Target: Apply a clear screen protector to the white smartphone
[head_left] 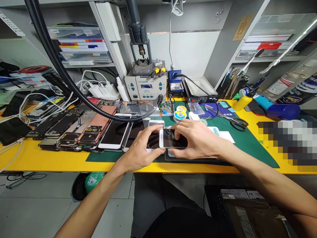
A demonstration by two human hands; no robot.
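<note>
A white smartphone (171,138) with a dark screen lies low over the green work mat (106,157), gripped at its edges by my right hand (195,138) from the right. My left hand (140,143) presses its fingers against the phone's left end. Beneath that hand lies a second dark-screened phone (153,141), partly hidden. The white top of another phone (156,123) shows just beyond my fingers. A black mesh pad (190,159) sits under the hands, mostly covered.
Rows of opened phones and phone housings (71,129) fill the yellow bench (49,162) to my left. Ahead stand a hot-air rework station (146,87) and a solder spool (180,115). Scissors (238,123) lie to the right. A thick black hose (74,89) crosses overhead.
</note>
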